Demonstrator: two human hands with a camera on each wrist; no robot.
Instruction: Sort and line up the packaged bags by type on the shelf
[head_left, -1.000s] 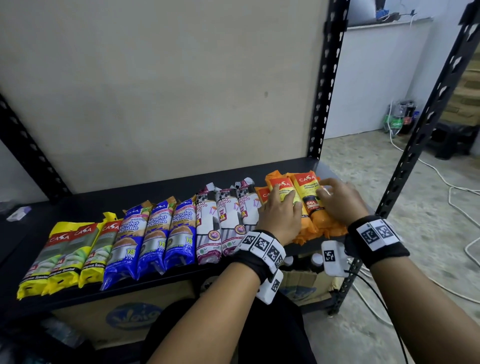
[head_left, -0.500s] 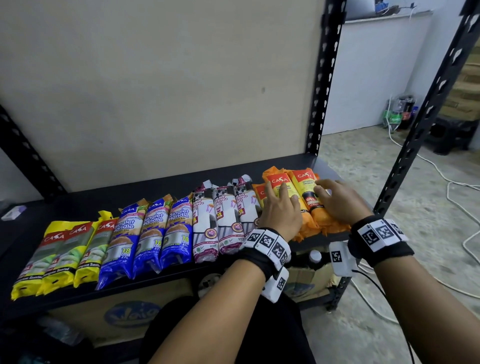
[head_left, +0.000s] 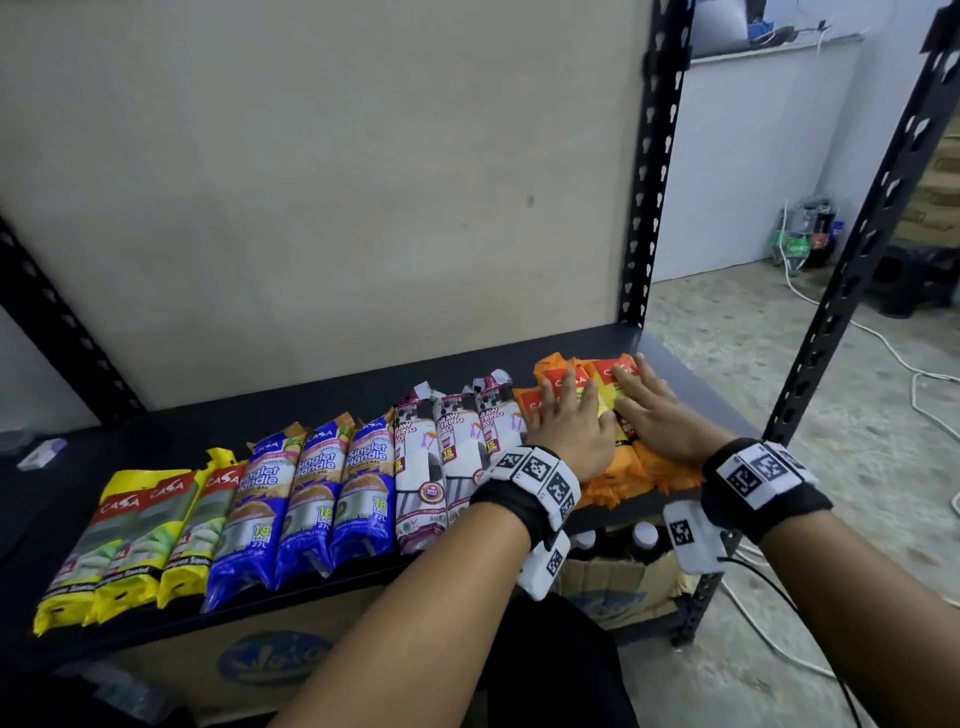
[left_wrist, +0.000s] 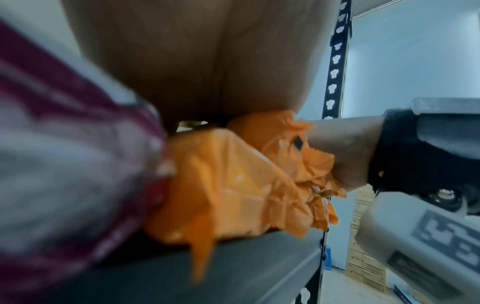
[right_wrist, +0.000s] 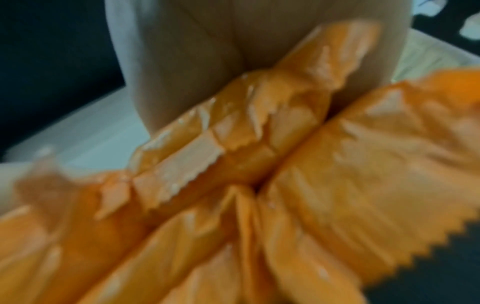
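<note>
Head view: orange bags (head_left: 618, 470) under flat left hand (head_left: 569, 434), right hand (head_left: 657, 421).

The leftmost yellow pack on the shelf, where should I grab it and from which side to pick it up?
Pinch the leftmost yellow pack across its narrow width near the middle, coming from above and from its free left edge. It lies flat with its long axis running front to back; its right edge overlaps or touches the next yellow pack, so that side gives fingers no room. Its crimped front end at the shelf edge looks floppy.
</note>
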